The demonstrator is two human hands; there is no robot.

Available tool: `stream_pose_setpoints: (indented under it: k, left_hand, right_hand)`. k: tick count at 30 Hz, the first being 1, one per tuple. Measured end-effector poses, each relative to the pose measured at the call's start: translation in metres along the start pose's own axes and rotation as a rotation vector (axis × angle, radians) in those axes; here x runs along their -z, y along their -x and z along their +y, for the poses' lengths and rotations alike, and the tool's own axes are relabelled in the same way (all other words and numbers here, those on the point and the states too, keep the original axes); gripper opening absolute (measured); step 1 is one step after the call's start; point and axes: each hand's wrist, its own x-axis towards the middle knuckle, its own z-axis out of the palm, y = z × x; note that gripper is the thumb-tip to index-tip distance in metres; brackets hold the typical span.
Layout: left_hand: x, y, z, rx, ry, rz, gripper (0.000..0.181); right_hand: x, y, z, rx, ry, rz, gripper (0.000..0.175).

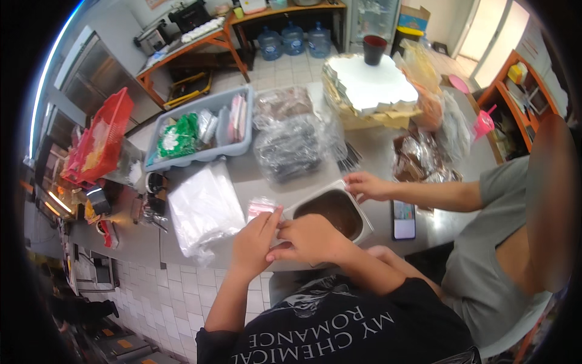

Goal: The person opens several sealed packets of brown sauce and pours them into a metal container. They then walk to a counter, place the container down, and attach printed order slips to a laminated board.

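Over the front edge of the steel table, my left hand and my right hand meet at the fingers. Whatever may be between them is hidden by the fingers. Just beyond my right hand sits a rectangular metal pan with dark brown contents, and that hand covers its near left corner. A co-worker's hand touches the pan's far right rim. Past my left fingertips lies a small clear packet with pink-and-white printing. A stack of clear plastic bags lies to the left of my left hand.
Behind the pan lie wrapped dark packages and a blue plastic bin of packets. A foam-topped box carries a dark cup. To the right are a phone, brown wrappers and the seated co-worker.
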Motion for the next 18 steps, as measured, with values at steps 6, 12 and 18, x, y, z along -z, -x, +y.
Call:
stream_pose_setpoints:
  k: [6, 12, 18]
  left_hand:
    - [-0.015, 0.01, -0.011, -0.048, 0.015, 0.11, 0.05]
    - [-0.022, 0.013, -0.014, -0.073, 0.09, 0.075, 0.049]
    - [-0.017, 0.007, -0.014, -0.149, 0.27, 0.011, 0.055]
  right_hand:
    - [-0.012, 0.005, 0.006, 0.215, -0.138, 0.281, 0.061]
    - [-0.027, 0.01, -0.004, 0.154, 0.107, 0.197, 0.065]
    - [-0.028, 0.025, -0.011, 0.067, 0.258, 0.241, 0.065]
